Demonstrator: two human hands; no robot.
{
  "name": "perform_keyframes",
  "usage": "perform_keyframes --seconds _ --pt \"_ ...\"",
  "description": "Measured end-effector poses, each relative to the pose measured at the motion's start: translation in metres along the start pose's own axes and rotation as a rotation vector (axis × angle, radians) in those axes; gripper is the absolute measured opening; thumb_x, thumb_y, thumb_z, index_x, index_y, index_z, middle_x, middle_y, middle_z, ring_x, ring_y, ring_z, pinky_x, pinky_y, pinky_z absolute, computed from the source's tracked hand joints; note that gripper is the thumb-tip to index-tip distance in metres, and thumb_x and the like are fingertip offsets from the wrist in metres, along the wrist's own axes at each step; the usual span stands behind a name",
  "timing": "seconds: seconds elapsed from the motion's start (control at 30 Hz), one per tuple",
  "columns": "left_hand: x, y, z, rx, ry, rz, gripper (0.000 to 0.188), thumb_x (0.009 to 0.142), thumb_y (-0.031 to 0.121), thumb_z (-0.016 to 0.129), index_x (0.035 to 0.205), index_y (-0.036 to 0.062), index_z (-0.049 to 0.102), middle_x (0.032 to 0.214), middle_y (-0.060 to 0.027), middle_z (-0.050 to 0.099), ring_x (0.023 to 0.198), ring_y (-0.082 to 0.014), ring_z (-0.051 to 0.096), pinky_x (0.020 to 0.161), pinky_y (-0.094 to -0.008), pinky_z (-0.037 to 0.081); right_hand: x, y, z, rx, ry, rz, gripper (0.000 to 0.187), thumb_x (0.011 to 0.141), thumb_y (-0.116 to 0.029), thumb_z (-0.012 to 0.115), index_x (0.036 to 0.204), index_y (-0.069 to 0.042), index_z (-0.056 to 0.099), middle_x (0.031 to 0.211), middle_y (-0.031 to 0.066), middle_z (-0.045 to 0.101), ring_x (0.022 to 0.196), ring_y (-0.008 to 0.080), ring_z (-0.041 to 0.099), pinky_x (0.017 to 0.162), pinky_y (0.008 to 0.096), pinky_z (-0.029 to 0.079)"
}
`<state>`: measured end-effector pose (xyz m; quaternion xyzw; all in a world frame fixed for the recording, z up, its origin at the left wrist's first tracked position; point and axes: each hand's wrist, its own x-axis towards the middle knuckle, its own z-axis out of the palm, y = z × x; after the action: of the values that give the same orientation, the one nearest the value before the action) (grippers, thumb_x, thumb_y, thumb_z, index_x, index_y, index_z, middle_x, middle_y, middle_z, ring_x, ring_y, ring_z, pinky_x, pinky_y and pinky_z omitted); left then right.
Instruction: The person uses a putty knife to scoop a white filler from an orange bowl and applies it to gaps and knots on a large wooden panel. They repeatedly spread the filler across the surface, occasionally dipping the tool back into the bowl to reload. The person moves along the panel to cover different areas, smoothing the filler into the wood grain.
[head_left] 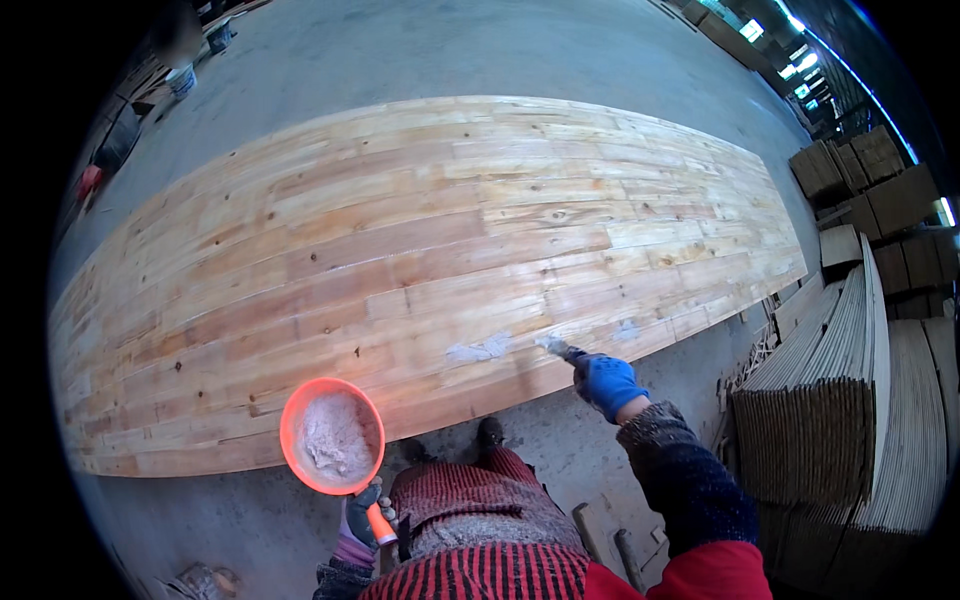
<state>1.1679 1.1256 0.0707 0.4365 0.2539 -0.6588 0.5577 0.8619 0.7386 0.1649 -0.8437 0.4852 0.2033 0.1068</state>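
A large panel of joined wood strips (400, 230) spreads out in front of me. My gloved left hand (364, 510) is closed round the handle of an orange scoop (291, 425), held at the panel's near edge. Pale, pinkish-grey paste (338, 437) lies in its bowl. In a blue glove, my right hand (606, 384) grips a putty knife (572, 354) whose blade meets the wood near the front edge. Grey filler smears (482, 348) mark the surface left of the blade, and a smaller patch (626, 330) shows to its right.
Tall stacks of thin boards (805, 440) stand close on my right, with more bundled wood (865, 175) behind. Wood scraps (600, 535) lie on the floor by my feet. A white bucket (181, 80) sits far left beyond the panel.
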Motion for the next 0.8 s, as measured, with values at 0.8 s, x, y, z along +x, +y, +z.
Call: perform_keyframes --seconds 0.8 --pt "0.041 -0.103 0.181 -0.185 0.291 0.241 0.025 0.090 0.022 0.060 0.110 0.0096 0.055 0.072 -0.0019 0.053 0.055 -0.0192 0.055 0.048 -0.0383 0.047 0.281 0.154 -0.037 0.249 0.150 0.097 0.029 0.091 -0.025 0.053 0.115 -0.014 0.065 0.099 0.0194 0.068 0.090 0.0375 0.068 0.077 0.0486 0.054"
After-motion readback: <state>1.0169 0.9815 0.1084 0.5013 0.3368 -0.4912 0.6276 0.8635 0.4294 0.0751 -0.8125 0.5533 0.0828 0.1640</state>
